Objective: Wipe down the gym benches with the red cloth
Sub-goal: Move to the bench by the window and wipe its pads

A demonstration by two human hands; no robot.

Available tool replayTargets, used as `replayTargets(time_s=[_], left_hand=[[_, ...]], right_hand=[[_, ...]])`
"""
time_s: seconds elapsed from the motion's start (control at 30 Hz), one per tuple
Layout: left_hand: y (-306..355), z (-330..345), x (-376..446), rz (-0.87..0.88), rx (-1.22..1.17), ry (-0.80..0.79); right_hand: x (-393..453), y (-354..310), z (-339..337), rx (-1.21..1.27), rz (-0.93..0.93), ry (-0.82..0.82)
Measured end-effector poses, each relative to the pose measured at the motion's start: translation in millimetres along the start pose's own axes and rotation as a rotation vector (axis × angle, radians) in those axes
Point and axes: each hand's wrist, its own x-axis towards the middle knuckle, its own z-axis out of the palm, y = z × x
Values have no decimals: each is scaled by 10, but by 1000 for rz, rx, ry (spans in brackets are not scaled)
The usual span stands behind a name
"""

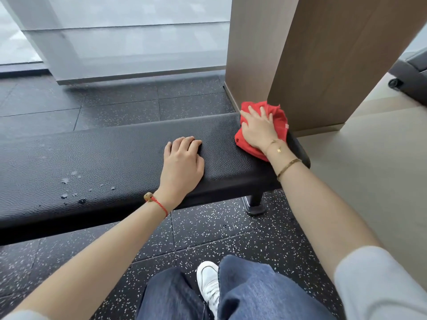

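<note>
On the bench (111, 158), right hand (258, 130) presses the red cloth (278, 122) flat

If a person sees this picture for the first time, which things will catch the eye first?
The red cloth stands out most, pressed flat by the right hand on the right end of the black bench. The left hand rests bare on the bench's middle. Farther left, pale flaked spots mar the padding.
</note>
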Motion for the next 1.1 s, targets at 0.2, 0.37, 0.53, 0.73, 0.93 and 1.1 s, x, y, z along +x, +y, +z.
replayTargets(time_s=[0.2, 0.37, 0.53, 0.73, 0.93, 1.1], left_hand=[[6, -11, 5, -5, 12, 1], [-42, 12, 1, 1, -19, -6], [-31, 11, 6, 0, 1, 5], [-26, 10, 26, 9, 18, 21], [-44, 23, 19, 14, 4, 35], [-74, 51, -5, 18, -19, 20]], right_hand=[[-523, -500, 212, 70, -330, -18], [-660, -106, 93, 106, -303, -22], [-254, 120, 5, 52, -99, 5], [15, -294, 91, 38, -150, -44], [-800, -241, 146, 120, -274, 1], [-1235, 317, 83, 109, -72, 137]])
